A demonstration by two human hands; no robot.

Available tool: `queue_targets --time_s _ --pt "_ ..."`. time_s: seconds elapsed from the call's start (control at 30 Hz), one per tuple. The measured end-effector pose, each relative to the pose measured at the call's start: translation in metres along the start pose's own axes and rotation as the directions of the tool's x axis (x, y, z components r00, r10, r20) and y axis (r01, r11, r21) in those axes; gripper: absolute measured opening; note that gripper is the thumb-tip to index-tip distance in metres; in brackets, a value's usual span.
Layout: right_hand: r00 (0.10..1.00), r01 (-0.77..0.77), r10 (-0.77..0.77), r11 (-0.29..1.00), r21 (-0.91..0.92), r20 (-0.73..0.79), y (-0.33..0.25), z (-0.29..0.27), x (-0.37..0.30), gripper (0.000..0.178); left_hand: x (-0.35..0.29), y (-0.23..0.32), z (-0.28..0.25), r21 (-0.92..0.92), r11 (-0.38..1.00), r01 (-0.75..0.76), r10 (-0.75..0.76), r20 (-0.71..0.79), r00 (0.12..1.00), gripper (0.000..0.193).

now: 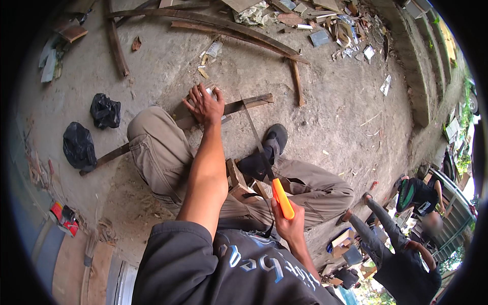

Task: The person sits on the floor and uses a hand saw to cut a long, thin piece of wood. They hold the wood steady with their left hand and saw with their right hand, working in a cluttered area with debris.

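My right hand is closed around the orange handle of a handsaw. The saw's long thin blade points away from me, its far part crossing a dark wooden plank near the plank's right end. My left hand bears down on the plank left of the blade, fingers bent over it. Beneath that hand is a flat piece with a shiny edge, mostly hidden. The plank passes under my bent left knee and shows again farther left. Between my legs stands a small wooden piece, partly covered by the trousers.
Two black plastic bags lie at the left. Long wooden strips and a short stick are on the ground ahead, with scattered debris beyond. Concrete steps rise at the right. Two other people are at the lower right.
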State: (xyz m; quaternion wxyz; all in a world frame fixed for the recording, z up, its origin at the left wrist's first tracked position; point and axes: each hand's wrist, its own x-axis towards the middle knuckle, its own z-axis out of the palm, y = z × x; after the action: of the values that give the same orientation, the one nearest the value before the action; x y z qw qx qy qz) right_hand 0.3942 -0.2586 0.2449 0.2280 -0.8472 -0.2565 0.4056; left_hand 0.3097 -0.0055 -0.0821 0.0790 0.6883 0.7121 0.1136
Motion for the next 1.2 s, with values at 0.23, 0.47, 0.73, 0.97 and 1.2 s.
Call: queue_targets --time_s 0.23,0.47,0.73,0.97,1.2 --pt "0.983 0.176 -0.173 0.983 0.044 -0.062 0.01 0.075 0.162 0.034 0.004 0.008 -0.005 0.019 0.999 -0.026 0.026 0.029 0.999 0.064" --pt "0.971 0.231 -0.225 0.97 0.072 -0.083 0.027 0.1 0.16 0.035 0.001 0.003 -0.008 0.008 1.0 0.011 -0.011 0.035 0.999 0.06" --pt "0.998 0.054 -0.055 0.992 0.111 0.002 0.057 0.023 0.02 0.022 0.001 0.003 -0.007 0.013 1.0 0.029 -0.029 0.032 0.999 0.058" --pt "1.0 0.015 -0.015 0.999 0.035 -0.002 0.036 0.0 -0.016 0.021 0.003 0.008 -0.006 0.026 1.0 0.011 -0.011 -0.009 1.0 0.055" --pt "0.999 0.006 -0.007 1.0 -0.018 -0.046 0.011 -0.005 -0.014 0.021 0.003 0.004 -0.001 0.034 0.999 0.017 -0.016 -0.05 0.999 0.055"
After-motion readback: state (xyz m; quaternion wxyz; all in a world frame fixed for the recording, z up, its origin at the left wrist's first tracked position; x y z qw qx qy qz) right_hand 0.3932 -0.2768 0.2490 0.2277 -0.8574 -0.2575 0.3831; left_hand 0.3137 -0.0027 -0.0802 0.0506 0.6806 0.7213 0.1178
